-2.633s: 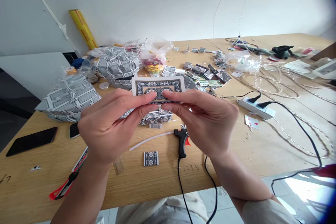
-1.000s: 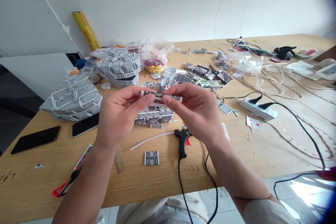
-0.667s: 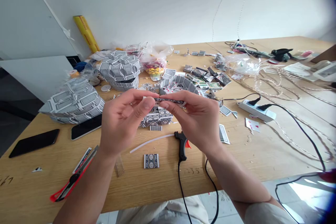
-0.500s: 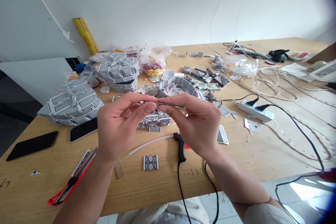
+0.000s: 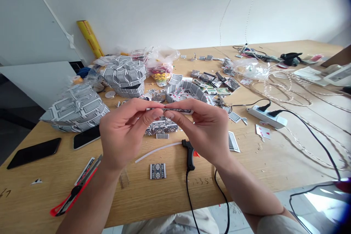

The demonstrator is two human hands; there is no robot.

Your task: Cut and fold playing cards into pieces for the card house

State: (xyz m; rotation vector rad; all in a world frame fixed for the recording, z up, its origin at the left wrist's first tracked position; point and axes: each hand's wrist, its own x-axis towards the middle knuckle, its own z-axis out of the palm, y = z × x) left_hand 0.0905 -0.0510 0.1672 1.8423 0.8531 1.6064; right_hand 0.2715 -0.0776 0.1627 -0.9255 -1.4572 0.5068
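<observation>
Since the first frame, the playing card has turned from a flat view of its patterned back to a nearly edge-on view, so it now reads as a thin strip; whether it is folded or only tilted cannot be told. **Hands:** both are closed on the card, pinching it between thumb and fingers. The left hand holds one end and the right hand holds the other, with the two thumbs close together. **Card position:** held in the air above a low card-built model and just in front of a curved card wall. **Below the hands:** a black hot glue gun lies on the oak-toned table, with a translucent glue stick to its left and a small patterned card block in front. **Left of these:** a red utility knife and two smartphones. **Right:** a loose playing card and a white power strip. **Far side:** two large card-covered forms and scattered card pieces.
</observation>
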